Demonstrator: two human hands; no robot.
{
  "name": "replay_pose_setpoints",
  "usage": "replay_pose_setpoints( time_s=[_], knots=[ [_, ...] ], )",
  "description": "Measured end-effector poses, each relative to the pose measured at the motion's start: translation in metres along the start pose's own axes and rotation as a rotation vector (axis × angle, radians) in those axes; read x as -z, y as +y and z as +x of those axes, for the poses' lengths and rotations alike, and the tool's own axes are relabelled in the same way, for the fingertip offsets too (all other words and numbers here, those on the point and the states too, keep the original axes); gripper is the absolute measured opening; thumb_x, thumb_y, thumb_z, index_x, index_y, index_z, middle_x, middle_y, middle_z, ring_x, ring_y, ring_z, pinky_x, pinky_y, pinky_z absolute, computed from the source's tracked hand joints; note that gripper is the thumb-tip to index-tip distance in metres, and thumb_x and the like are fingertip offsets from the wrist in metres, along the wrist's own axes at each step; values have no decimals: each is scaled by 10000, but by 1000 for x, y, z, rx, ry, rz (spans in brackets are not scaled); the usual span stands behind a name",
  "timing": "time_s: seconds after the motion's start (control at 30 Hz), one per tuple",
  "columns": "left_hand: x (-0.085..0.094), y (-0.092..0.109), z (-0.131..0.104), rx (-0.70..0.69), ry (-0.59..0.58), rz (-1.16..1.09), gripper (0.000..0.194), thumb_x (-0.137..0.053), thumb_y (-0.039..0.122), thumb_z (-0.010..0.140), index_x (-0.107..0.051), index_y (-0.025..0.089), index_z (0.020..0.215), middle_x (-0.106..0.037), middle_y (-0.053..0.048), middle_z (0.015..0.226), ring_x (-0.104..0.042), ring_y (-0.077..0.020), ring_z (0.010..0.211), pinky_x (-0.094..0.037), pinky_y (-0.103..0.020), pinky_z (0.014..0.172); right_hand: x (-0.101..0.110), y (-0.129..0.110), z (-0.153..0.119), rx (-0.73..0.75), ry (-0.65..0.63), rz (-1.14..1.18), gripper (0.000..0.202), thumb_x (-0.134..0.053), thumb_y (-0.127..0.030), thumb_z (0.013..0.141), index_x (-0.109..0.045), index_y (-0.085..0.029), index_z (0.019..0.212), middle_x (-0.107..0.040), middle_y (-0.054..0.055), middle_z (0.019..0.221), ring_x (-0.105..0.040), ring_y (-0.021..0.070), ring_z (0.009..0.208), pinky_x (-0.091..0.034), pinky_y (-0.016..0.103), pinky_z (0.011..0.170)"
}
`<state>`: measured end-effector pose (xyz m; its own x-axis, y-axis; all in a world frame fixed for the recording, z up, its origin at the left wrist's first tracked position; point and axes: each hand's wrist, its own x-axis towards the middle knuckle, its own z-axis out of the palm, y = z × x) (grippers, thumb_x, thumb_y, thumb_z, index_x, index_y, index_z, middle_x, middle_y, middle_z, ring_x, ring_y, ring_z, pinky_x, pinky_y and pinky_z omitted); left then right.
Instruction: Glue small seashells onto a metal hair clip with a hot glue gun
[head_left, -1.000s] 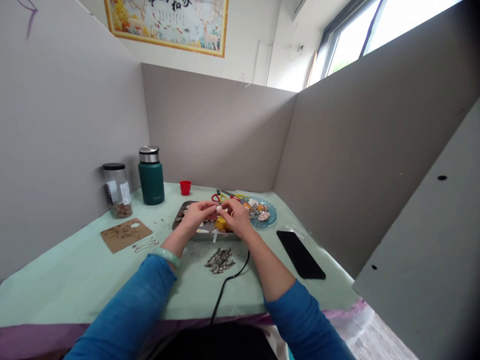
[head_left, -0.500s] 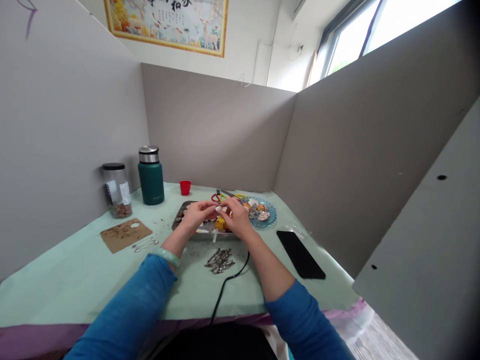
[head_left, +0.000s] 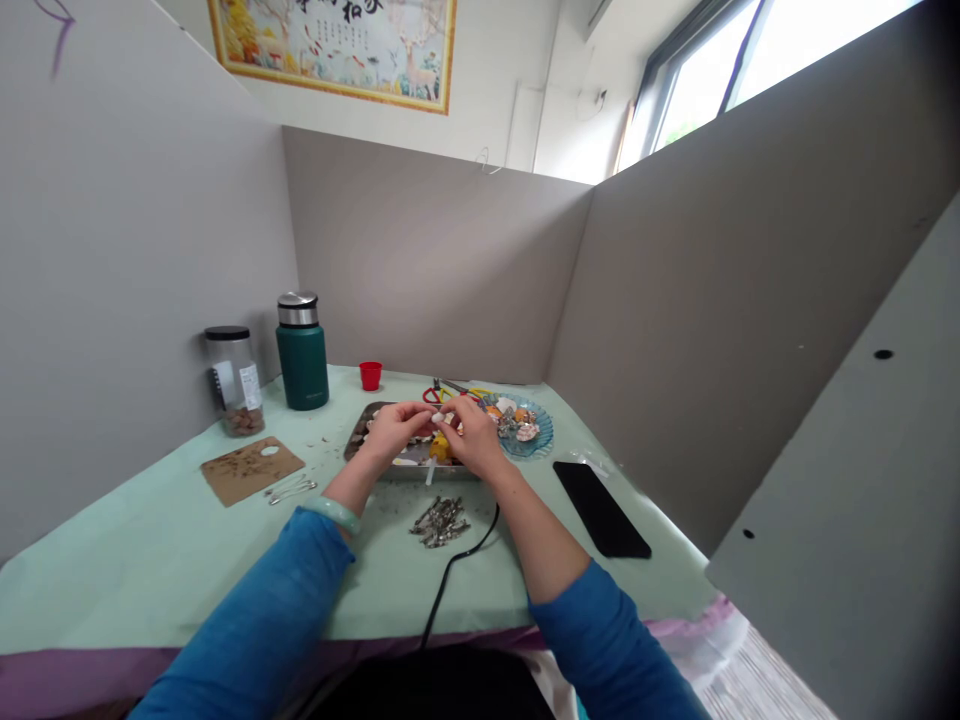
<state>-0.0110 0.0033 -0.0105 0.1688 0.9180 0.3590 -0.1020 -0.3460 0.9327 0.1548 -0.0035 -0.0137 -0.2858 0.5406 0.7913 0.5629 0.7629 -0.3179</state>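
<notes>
A small white rounded piece (head_left: pixel 438 417) sits between the fingertips of both hands, above the metal tray (head_left: pixel 356 437). My left hand (head_left: pixel 396 430) pinches it from the left, and my right hand (head_left: pixel 474 432) from the right. Just below the fingers lies a yellow tool that looks like a glue gun (head_left: pixel 440 449), a whitish stick (head_left: pixel 430 472) poking out over the tray's front rim. Pale and brown bits fill the tray, partly hidden by my hands. In front of it is a pile of metal pin backs or clips (head_left: pixel 439 522).
A blue glass plate (head_left: pixel 546 430) of decorated pieces stands right of the tray, a black phone-like slab (head_left: pixel 602 510) nearer. Pliers (head_left: pixel 435 393) and a red cup (head_left: pixel 370 376) are behind. Leftward are a green flask (head_left: pixel 302 360), a jar (head_left: pixel 238 385), cardboard (head_left: pixel 240 475) and safety pins (head_left: pixel 291 489). A black cable (head_left: pixel 448 572) crosses the front.
The white piece has turned slightly between my fingertips. Both hands stay in nearly the same place, and the things on the table have not moved.
</notes>
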Motion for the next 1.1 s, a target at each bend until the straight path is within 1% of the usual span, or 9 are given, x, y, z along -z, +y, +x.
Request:
replay_pose_setpoints(
  time_s=[0.2, 0.4, 0.6, 0.8, 1.1],
  knots=[
    [-2, 4, -2, 17, 6, -12, 348, -742, 398, 627, -702, 140, 856, -706, -69, 821, -644, -187, 727, -508, -317, 731, 0, 0, -1, 7, -3, -10, 103, -535, -242, 824, -543, -204, 919, -575, 42, 914, -539, 141, 675, -430, 286, 725],
    [-6, 8, -5, 17, -2, -5, 376, -791, 355, 561, -697, 130, 846, -699, -76, 836, -639, -195, 749, -498, -315, 715, 0, 0, 0, 6, 5, 2, 107, -532, -249, 824, -551, -198, 916, -576, 49, 905, -539, 143, 669, -434, 287, 706],
    [-6, 10, -5, -2, 10, -5, 329, -768, 347, 596, -694, 139, 839, -694, -61, 809, -631, -179, 729, -488, -306, 723, -2, 2, 1, -63, 34, 106, 158, -547, -291, 824, -560, -190, 945, -599, 50, 917, -548, 130, 645, -442, 267, 650],
    [-5, 10, -6, -19, 8, -5, 331, -778, 346, 574, -689, 146, 821, -686, -56, 809, -625, -174, 726, -484, -301, 718, 0, 1, 3, -95, -10, 204, 166, -531, -317, 845, -593, -194, 937, -630, 35, 857, -557, 134, 661, -443, 251, 613],
    [-6, 11, -6, -32, -8, -50, 368, -787, 313, 566, -663, 142, 868, -679, -55, 817, -623, -167, 732, -491, -300, 707, 1, 2, 3, -134, -21, 260, 149, -545, -325, 834, -600, -199, 891, -621, 27, 801, -557, 141, 653, -453, 250, 599]
  ],
)
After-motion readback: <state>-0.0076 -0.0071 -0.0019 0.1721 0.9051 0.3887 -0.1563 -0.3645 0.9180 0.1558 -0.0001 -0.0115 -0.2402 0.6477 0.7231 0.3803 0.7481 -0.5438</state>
